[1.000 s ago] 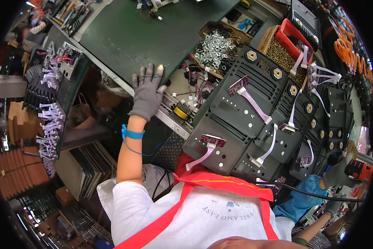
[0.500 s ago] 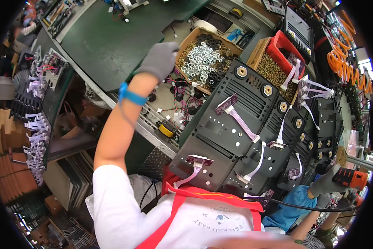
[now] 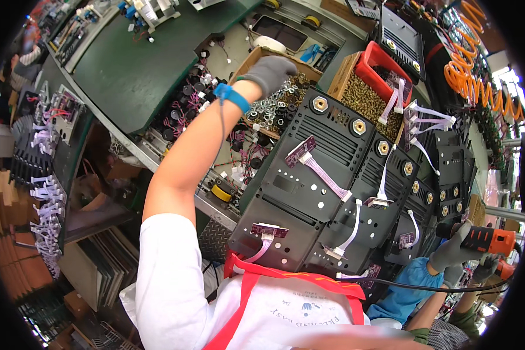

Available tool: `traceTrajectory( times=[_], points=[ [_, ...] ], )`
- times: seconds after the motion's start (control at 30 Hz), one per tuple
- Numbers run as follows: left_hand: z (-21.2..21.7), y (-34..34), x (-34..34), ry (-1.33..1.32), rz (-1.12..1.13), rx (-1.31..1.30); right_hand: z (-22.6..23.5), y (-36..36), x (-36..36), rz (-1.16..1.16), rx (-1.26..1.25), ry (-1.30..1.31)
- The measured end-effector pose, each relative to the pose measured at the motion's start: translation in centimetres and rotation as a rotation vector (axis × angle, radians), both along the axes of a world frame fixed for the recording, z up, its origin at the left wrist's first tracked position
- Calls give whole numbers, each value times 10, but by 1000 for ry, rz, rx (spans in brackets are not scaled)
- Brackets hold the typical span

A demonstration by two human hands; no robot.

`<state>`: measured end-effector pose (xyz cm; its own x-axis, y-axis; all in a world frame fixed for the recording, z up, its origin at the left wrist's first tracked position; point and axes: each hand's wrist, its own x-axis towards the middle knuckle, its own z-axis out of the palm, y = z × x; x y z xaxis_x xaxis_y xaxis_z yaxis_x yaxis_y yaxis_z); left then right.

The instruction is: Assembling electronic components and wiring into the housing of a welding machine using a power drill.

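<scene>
My left hand [image 3: 271, 76], in a grey glove with a blue strap at the wrist, is over the cardboard box [image 3: 252, 60] of silvery nuts [image 3: 268, 111], black rings and brassy parts. Its fingers are curled; their tips, and anything between them, are hidden. At the far right, my right hand [image 3: 452, 252], gloved in grey below a light blue sleeve, grips an orange and black power drill [image 3: 491, 240]. Between my hands lie black slotted panels [image 3: 294, 201] with brass fittings, and purple circuit boards [image 3: 299, 151] with white connector cables.
A red bin [image 3: 372, 70] stands on a box of brass parts [image 3: 361, 96]. Wired parts [image 3: 183, 111] lie beside a green mat [image 3: 134, 73]. A black cable [image 3: 417, 287] crosses my right sleeve. A co-worker's gloved hand [image 3: 485, 271] and orange tool are close by. Orange coiled hoses [image 3: 469, 81] hang right.
My left hand has moved right, from beside the box to over its contents. The view has shifted slightly. My right hand still grips the drill.
</scene>
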<state>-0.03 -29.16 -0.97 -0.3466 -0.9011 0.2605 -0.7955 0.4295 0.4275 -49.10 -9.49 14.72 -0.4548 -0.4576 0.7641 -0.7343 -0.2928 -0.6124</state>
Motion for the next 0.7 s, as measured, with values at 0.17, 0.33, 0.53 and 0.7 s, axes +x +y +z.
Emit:
traceTrajectory(
  times=[0.17,0.33,0.53,0.7],
  points=[
    [-1,-12,-45,-67,-80,281,-1,0,2,-39,65,-55],
    [-3,-7,-54,-274,-133,355,2,2,-2,-47,47,72],
    [4,3,-49,-385,-116,229,2,4,-5,-99,85,223],
    [28,4,-58,-682,-66,366,1,6,-2,-72,61,115]
  ],
)
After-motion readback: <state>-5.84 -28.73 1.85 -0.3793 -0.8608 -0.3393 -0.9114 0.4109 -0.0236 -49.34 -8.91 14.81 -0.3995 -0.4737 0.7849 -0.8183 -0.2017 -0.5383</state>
